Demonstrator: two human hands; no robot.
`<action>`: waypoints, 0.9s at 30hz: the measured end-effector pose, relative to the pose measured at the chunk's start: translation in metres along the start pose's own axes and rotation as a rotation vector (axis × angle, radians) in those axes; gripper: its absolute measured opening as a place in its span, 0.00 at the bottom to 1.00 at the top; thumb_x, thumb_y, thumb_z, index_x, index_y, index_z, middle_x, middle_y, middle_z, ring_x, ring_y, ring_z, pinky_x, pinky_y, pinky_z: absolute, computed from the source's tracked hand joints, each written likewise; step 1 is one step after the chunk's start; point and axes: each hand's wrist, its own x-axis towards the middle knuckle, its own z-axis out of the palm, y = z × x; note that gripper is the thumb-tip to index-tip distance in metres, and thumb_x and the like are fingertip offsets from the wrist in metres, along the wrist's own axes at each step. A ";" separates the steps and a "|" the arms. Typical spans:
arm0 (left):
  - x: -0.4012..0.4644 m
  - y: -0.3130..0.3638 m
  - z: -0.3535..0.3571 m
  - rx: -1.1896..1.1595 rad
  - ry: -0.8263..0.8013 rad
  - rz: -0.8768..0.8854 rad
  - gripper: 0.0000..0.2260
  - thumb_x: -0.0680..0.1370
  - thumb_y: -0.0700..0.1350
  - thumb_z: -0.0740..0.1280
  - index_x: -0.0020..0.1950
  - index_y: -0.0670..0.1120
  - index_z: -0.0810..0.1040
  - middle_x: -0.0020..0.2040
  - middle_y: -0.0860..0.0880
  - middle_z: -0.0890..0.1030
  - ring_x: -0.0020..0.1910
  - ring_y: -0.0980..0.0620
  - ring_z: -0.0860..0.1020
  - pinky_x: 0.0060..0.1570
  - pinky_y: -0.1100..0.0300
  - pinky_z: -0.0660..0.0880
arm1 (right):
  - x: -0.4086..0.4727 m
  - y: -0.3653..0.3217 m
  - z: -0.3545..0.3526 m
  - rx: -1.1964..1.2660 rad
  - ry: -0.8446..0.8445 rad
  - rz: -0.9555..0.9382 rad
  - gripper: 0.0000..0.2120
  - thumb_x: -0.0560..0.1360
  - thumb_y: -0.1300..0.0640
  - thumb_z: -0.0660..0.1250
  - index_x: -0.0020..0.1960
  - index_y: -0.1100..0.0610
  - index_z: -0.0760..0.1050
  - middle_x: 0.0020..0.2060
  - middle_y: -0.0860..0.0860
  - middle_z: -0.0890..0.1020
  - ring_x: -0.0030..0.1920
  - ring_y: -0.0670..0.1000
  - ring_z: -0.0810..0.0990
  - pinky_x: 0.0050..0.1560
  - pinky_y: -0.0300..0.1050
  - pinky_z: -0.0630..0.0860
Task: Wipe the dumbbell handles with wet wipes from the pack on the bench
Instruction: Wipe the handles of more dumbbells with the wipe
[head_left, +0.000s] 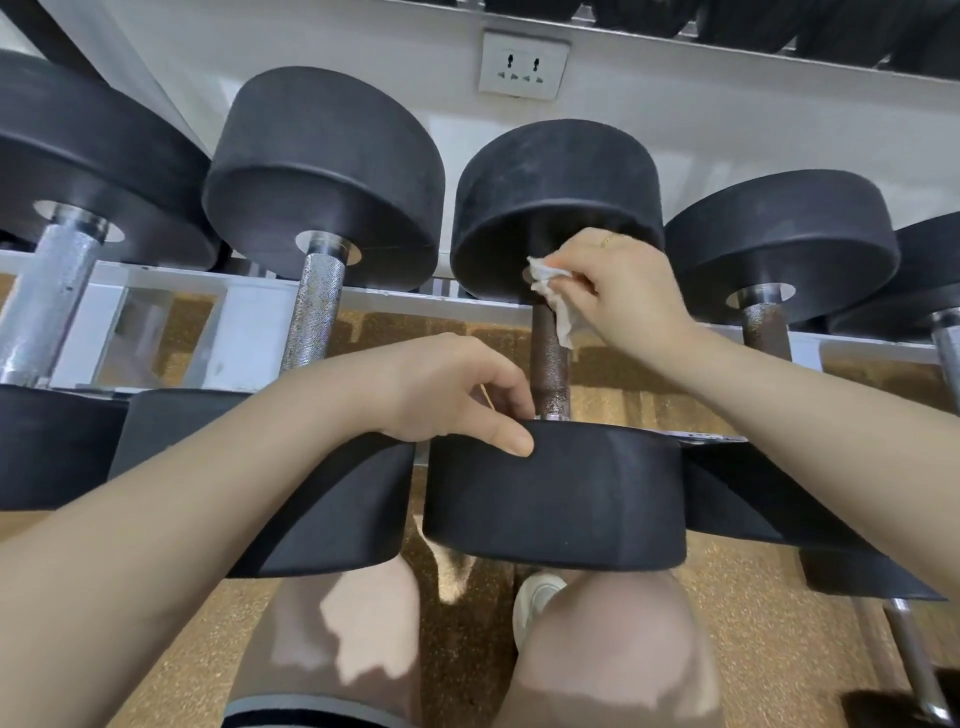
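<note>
A person leans over a row of black dumbbells on a white metal rack (244, 317), both bare forearms reaching in from the lower corners of the view. The right hand (613, 291) reaches to the far end of the rusty brown handle (550, 364) of the middle dumbbell (556, 488), its fingers (574, 283) curled together and clamped on a crumpled white wet wipe (553, 299), which is pressed against the handle just below the dumbbell's far head; a loose tail of the wipe hangs down beside the bar. A thin gold ring (605, 241) shows on one finger. The left hand (457, 389) rests on the near head of the same dumbbell, thumb (498, 434) laid flat along the rubber edge, the other fingers loosely bent toward the base of the handle; whether they actually touch the bar is hard to tell from this angle. The wrist is bent down, the forearm running diagonally from the lower left. To the left lie two larger dumbbells with bright knurled chrome handles (314, 312), to the right another with a brownish handle (763, 330). A wall socket (522, 65) sits on the white wall above. Below, bare knees (613, 644) and a white shoe (535, 597) show over a cork-coloured speckled floor (769, 613).
</note>
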 end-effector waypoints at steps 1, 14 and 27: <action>0.000 0.000 0.000 0.002 -0.003 -0.001 0.09 0.71 0.52 0.71 0.49 0.55 0.80 0.43 0.59 0.81 0.45 0.60 0.80 0.52 0.61 0.75 | -0.001 0.001 0.006 -0.030 -0.027 -0.104 0.11 0.73 0.59 0.63 0.49 0.59 0.82 0.45 0.55 0.83 0.47 0.60 0.80 0.48 0.48 0.75; -0.002 -0.002 0.001 0.022 0.002 0.041 0.07 0.72 0.51 0.71 0.49 0.54 0.80 0.42 0.60 0.81 0.46 0.58 0.80 0.53 0.58 0.75 | 0.004 -0.017 -0.020 0.291 -0.531 -0.156 0.08 0.77 0.61 0.63 0.50 0.58 0.81 0.40 0.50 0.82 0.43 0.50 0.78 0.45 0.41 0.72; -0.003 -0.001 0.004 -0.045 0.043 0.035 0.06 0.71 0.49 0.72 0.48 0.52 0.81 0.31 0.60 0.75 0.32 0.63 0.71 0.39 0.68 0.67 | 0.014 -0.047 0.007 -0.304 -0.893 -0.383 0.15 0.76 0.57 0.58 0.31 0.51 0.67 0.28 0.47 0.71 0.37 0.53 0.72 0.48 0.47 0.72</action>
